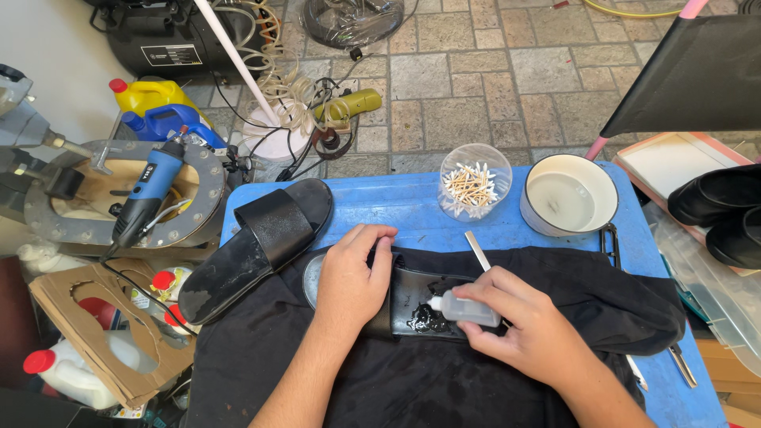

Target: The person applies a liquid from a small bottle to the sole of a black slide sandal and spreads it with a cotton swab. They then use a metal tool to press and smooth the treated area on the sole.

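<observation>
My left hand [353,279] presses down on a black slide sandal [412,297] that lies on a black cloth [602,293] on the blue table [412,202]. My right hand [527,325] holds a small clear squeeze bottle [469,309], tipped with its white nozzle over a wet glossy black patch on the sandal's footbed. A thin flat stick [478,251] pokes out behind my right hand. A second black slide sandal [258,246] rests at the table's left corner, apart from both hands.
A clear tub of cotton swabs [474,184] and a white bowl of water [569,196] stand at the table's back. More black shoes [721,210] lie at right. A blue rotary tool [147,190], jugs and hoses crowd the floor at left.
</observation>
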